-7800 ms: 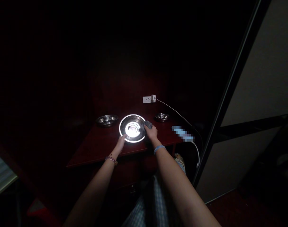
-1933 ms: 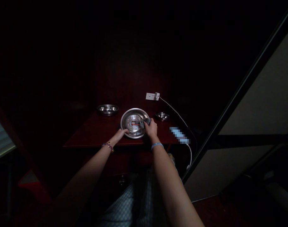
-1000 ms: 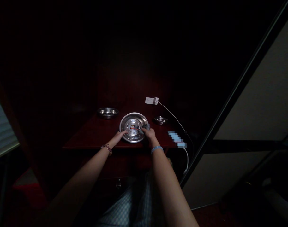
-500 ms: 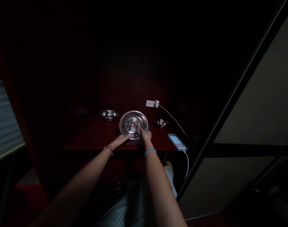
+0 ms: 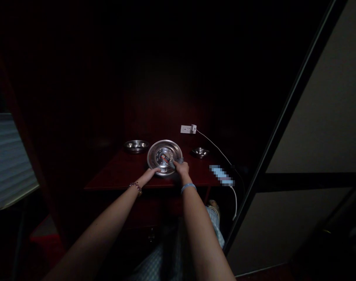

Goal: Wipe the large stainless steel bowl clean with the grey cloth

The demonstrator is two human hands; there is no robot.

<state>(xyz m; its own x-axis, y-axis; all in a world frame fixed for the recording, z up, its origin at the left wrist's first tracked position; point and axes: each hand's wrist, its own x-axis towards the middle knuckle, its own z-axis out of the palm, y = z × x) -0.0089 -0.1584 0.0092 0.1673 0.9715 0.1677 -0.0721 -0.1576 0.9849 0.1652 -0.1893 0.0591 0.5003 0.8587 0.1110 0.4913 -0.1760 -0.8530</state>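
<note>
A shiny round steel plate (image 5: 163, 150) stands tilted up on a dark red wooden table (image 5: 119, 173). My left hand (image 5: 150, 173) rests with its fingers stretched along the plate's near left rim. My right hand (image 5: 181, 168) is closed on a small grey cloth (image 5: 178, 160) pressed against the plate's lower right part. A beaded bracelet sits on my left wrist and a light blue band on my right.
A steel bowl (image 5: 136, 145) lies behind the plate to the left, a smaller steel bowl (image 5: 200, 152) to the right. A white socket with a plug (image 5: 188, 128) and cable (image 5: 217, 148) is on the back wall. A blurred-out object (image 5: 221, 175) lies at the table's right edge. A dark-framed panel (image 5: 283, 128) stands on the right.
My right hand with the cloth has slid from the plate's right rim down to its lower right part. The left hand has kept its place on the rim. The camera has shifted slightly.
</note>
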